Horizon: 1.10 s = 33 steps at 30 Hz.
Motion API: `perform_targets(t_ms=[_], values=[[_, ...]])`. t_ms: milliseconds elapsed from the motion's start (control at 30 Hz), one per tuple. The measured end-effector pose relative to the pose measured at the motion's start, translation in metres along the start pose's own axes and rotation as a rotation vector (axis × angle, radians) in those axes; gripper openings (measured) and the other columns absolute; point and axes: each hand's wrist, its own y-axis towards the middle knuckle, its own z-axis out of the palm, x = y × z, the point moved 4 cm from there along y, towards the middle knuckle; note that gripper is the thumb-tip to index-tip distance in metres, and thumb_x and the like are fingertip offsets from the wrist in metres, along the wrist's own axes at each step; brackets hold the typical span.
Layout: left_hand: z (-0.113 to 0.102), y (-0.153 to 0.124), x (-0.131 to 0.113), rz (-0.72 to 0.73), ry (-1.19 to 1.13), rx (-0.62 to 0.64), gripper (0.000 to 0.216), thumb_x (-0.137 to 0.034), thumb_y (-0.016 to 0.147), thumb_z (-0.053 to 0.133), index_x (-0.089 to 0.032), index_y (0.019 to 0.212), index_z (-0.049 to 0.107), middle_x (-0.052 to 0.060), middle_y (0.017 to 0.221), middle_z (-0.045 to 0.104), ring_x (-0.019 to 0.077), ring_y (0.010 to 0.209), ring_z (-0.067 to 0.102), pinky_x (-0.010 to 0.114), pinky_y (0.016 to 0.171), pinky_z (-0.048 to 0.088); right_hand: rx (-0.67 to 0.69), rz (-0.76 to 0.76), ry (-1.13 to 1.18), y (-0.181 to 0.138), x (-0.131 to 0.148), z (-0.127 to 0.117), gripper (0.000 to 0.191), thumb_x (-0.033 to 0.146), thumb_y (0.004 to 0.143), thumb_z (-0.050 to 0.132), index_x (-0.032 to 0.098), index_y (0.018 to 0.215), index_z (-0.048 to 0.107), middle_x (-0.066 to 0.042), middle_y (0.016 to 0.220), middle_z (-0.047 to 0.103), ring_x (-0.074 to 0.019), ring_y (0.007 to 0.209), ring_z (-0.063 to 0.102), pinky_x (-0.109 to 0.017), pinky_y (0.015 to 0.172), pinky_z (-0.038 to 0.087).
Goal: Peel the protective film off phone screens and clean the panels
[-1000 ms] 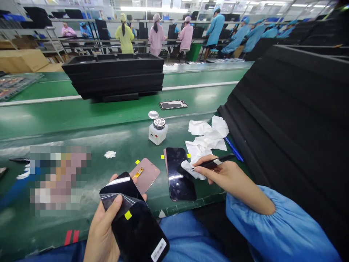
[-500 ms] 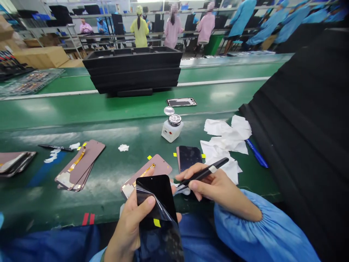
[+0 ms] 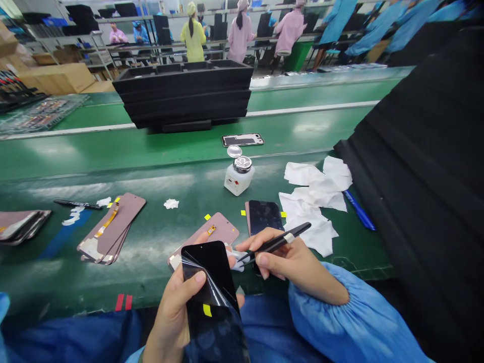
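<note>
My left hand (image 3: 174,302) is closed around a black phone screen (image 3: 217,264), thumb on its face. A clear film (image 3: 217,290) with a yellow tab (image 3: 207,310) is partly lifted and creased across the screen. My right hand (image 3: 291,259) grips black tweezers (image 3: 278,244) at a slant, tips pointing left. Beside the tips is a crumpled white wipe (image 3: 237,263); I cannot tell whether they pinch it. Behind my left hand lies a pinkish-brown screen panel (image 3: 223,228) with a gold flex cable. Another dark screen (image 3: 264,216) rests just beyond my right fingers.
A white pump bottle (image 3: 239,180) stands mid-table, lid up. White wipes (image 3: 312,201) and a blue pen (image 3: 359,210) lie right. More panels (image 3: 113,227) and a black marker (image 3: 77,204) are left. Black trays (image 3: 185,96) and a phone frame (image 3: 242,139) sit on the green belt.
Both hands, with the screen and tweezers, have shifted slightly left. The phone frame on the belt has also moved left. Both grips look the same.
</note>
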Motion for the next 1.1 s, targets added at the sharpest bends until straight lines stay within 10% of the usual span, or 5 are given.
perform_targets(t_ms=[333,500,900,1100], values=[[-0.012,0.0,-0.014,0.067,-0.178,0.349,0.067,0.002,0.093,0.017,-0.03,0.151,0.008,0.015,0.126,0.064,0.0208,0.119,0.059,0.049,0.09,0.053,-0.199,-0.086,-0.092,-0.001,-0.015,-0.017,0.014,0.031,0.075,0.075,0.02,0.077,0.068,-0.006,0.084,0.076,-0.0048,0.038,0.048,-0.02,0.039,0.044],[-0.014,0.003,-0.017,0.043,-0.292,0.49,0.061,-0.004,0.096,0.015,-0.028,0.151,0.001,0.016,0.135,0.057,0.0171,0.125,0.052,0.04,0.09,0.051,-0.18,-0.25,-0.193,-0.004,-0.012,-0.005,0.007,0.02,0.075,0.075,0.023,0.079,0.071,-0.004,0.087,0.077,-0.0166,0.076,0.072,-0.023,0.06,0.059],[-0.029,0.0,-0.012,-0.004,-0.089,0.261,0.062,-0.003,0.095,0.03,-0.035,0.147,0.026,0.007,0.125,0.066,0.019,0.117,0.059,0.033,0.084,0.057,-0.171,-0.471,-0.122,-0.002,-0.003,0.01,0.013,0.02,0.077,0.075,0.028,0.087,0.072,-0.005,0.102,0.075,-0.0242,0.094,0.072,-0.037,0.077,0.061],[-0.007,-0.013,-0.019,0.168,0.07,-0.077,0.064,-0.007,0.092,0.043,-0.047,0.142,0.033,0.001,0.147,0.045,0.0303,0.119,0.058,0.05,0.084,0.058,-0.205,-0.742,-0.685,-0.015,0.035,0.016,0.027,0.008,0.079,0.07,0.028,0.097,0.069,-0.004,0.102,0.075,-0.0201,0.086,0.069,-0.035,0.076,0.056]])
